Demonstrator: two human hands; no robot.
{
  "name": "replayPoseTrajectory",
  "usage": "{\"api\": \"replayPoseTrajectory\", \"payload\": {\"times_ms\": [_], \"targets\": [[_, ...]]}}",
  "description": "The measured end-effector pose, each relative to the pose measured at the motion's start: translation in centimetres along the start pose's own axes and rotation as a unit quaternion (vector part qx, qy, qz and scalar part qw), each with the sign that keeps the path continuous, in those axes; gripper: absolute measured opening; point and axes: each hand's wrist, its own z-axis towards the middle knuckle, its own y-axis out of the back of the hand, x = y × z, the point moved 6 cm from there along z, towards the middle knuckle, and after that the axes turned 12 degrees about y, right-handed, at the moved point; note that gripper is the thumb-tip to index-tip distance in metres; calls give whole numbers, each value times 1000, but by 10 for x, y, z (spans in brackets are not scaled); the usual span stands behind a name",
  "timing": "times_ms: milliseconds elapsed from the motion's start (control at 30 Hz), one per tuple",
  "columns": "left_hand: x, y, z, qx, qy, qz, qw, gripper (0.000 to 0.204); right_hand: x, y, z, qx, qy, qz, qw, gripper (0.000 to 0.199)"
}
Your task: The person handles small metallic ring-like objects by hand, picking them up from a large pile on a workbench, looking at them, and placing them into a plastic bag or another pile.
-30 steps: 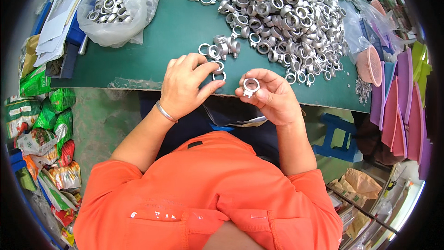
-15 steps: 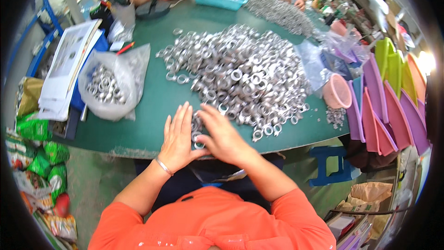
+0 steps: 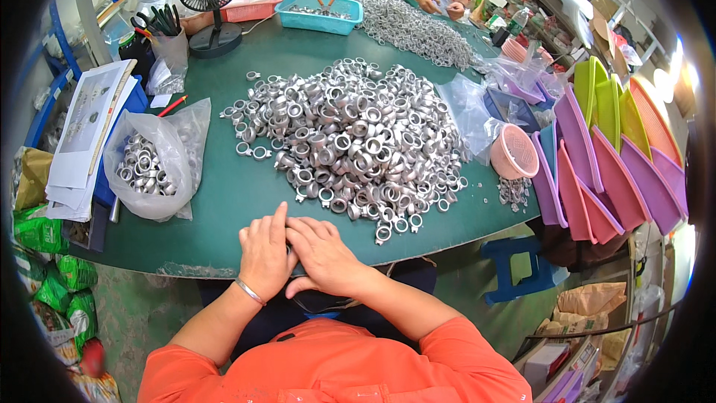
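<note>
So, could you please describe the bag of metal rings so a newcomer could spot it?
On the green table, find the pile of metal rings. Left of it, beside the papers, sits a translucent plastic bag, the only thing there with rings showing inside.

Bright, fairly even indoor light, strong white glare at the upper right rim, pale glints on the rings, darker shade beneath the table, table edge bowed by fisheye, bags at lower left soft, corners black.
</note>
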Motion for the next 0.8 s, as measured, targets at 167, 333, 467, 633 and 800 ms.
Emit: {"api": "replayPoseTrajectory", "payload": {"times_ms": [167, 333, 467, 633, 800], "targets": [[12, 7, -3, 57, 31, -27, 998, 67, 5, -3, 2, -19, -25, -63, 997, 67], [5, 18, -16, 60, -32, 35, 997, 47, 10, 1, -13, -82, 6, -91, 992, 39], [7, 24, -23, 33, -54, 1, 998, 35, 12, 5, -18, -135, 59, -67, 987, 35], [10, 29, -16, -33, -67, -47, 996, 27, 1, 17, -18, -202, -7, 47, 978, 30], [27, 28, 8, -61, -23, -57, 996, 24, -20, 13, -15, -313, -132, 224, 913, 23]]}}
